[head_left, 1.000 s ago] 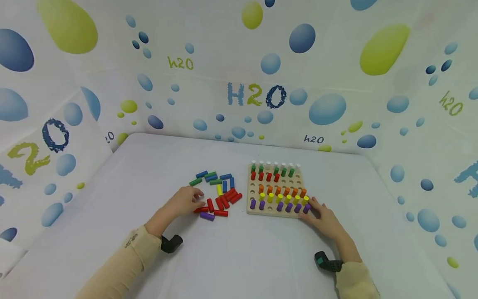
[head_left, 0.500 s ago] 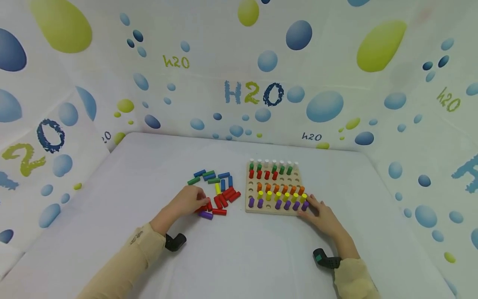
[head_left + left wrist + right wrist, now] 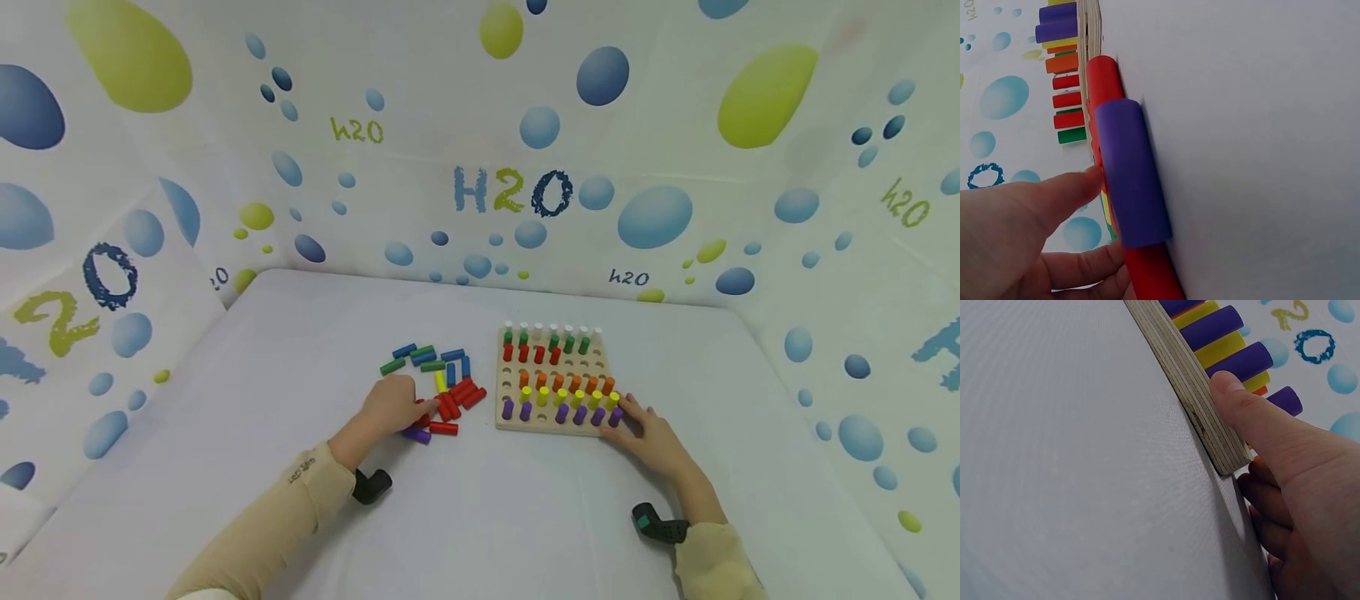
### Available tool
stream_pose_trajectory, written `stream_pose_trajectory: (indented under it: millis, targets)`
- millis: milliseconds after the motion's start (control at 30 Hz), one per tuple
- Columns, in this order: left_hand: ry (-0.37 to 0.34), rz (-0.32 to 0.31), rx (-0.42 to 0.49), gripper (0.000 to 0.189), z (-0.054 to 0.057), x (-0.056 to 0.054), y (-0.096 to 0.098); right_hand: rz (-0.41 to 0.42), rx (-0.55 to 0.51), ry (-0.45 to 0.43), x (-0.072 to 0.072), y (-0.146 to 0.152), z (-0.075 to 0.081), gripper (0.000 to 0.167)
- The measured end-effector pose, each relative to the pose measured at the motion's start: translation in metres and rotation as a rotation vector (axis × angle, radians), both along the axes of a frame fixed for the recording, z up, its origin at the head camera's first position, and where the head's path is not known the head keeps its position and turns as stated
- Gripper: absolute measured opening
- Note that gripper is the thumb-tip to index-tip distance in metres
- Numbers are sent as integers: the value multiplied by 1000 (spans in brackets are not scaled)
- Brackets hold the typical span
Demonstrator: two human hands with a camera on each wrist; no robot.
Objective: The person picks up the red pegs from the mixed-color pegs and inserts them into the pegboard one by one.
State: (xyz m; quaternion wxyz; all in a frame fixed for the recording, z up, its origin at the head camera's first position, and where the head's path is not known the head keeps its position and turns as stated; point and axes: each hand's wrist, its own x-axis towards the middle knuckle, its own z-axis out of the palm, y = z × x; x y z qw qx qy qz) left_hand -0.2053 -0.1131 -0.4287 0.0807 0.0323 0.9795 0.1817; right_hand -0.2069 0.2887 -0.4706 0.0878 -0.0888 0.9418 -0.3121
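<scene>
My left hand (image 3: 390,406) is low over the loose red pegs (image 3: 444,429), index fingertip right at one of them. In the left wrist view, a gap shows between thumb and fingers, behind a lying purple peg (image 3: 1132,175); the fingertips are partly hidden. The wooden pegboard (image 3: 587,365) holds upright rows of white, green, red, orange, yellow and purple pegs. At its near right corner, my right hand (image 3: 651,439) grips the board, its thumb (image 3: 1227,384) on the front edge by the purple pegs (image 3: 1241,365) and the other fingers curled along the side.
Behind the red pegs lie loose blue (image 3: 452,355), green (image 3: 393,366) and yellow (image 3: 440,382) pegs on the white tabletop (image 3: 480,517). Patterned curtains (image 3: 420,183) stand behind the table and at both sides. A black wrist camera (image 3: 660,527) is strapped to the right wrist.
My left hand has moved right across the red pegs, now covering those at the left of the group. The right hand stays at the board's corner.
</scene>
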Motion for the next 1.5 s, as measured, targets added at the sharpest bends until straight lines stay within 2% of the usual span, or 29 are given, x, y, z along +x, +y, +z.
stream_pose_trajectory:
  millis: [233,433,600,833,1000,1133,1300,1500]
  targets:
    - [-2,-32,17,33,8,-2,2,2,-18,12,1,0,-1,81]
    - [-5,-36,15,31,10,-4,7,0,-11,19,1,2,-4,81]
    - [19,-46,-11,29,11,-5,15,-4,-19,20,2,3,-5,81]
    - [-19,-12,23,21,11,-5,14,-3,-15,-3,6,2,-11,82]
    - [-18,19,103,20,20,-8,9,0,-14,30,5,3,-10,81]
    - [31,25,183,21,34,-11,7,-3,-16,27,4,4,-7,81]
    - [103,2,285,21,46,-14,8,-3,-12,15,2,3,-4,81]
    - [144,-19,375,24,51,-15,10,1,-10,28,-2,3,-5,81]
